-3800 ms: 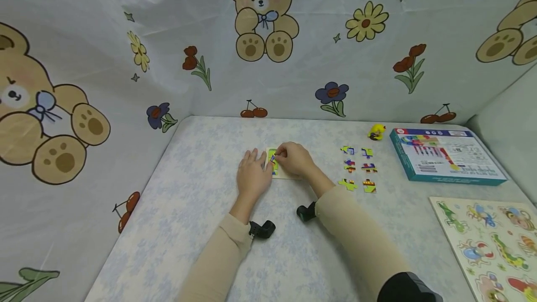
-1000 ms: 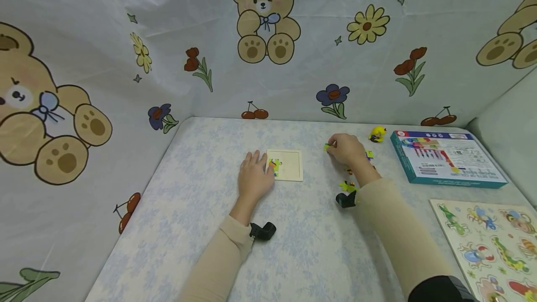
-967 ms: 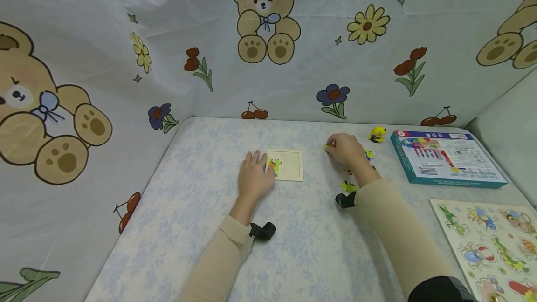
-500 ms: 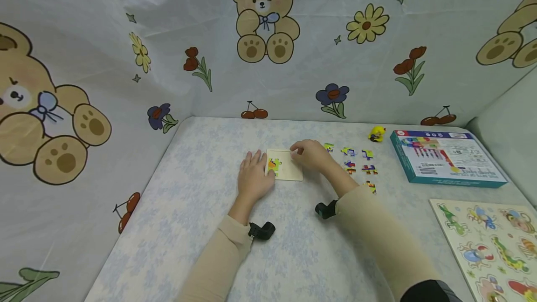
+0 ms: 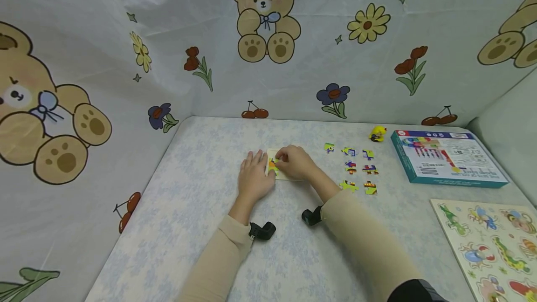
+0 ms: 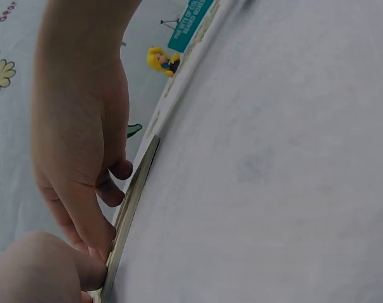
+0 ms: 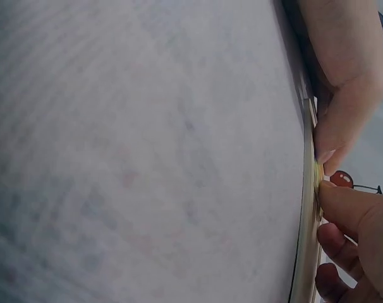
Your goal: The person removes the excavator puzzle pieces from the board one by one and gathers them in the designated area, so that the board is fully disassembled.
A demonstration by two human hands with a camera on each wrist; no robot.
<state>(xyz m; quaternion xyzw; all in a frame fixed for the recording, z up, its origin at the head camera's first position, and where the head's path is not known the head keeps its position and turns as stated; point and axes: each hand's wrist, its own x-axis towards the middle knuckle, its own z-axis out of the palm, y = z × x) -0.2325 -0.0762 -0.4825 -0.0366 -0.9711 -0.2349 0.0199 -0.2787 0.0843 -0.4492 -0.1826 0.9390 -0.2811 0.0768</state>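
A small cream puzzle tray (image 5: 287, 178) lies mid-table, partly covered by both hands. Fingers straight, my left hand (image 5: 254, 177) rests along its left side, thumb over the lower left edge. Colourful yellow, green and orange puzzle pieces (image 5: 271, 164) lie in the tray's left part. My right hand (image 5: 297, 164) reaches over the tray from the right, its thumb and forefinger pinching a yellow-green puzzle piece there, mostly hidden by the fingertips. In the right wrist view, a yellow-green edge (image 7: 318, 180) shows at the right hand's fingertips, next to the left thumb (image 7: 332, 142).
Several loose jigsaw pieces (image 5: 350, 168) lie in rows right of the tray, one (image 5: 329, 147) slightly apart. Behind them stands a yellow toy figure (image 5: 377, 133). A teal-edged box (image 5: 449, 157) and a board with insect pictures (image 5: 482, 246) lie at the right.
My right hand set a piece down at the left end of the loose pieces' back row, then came left to the tray's pieces. My left hand has stayed at the tray.
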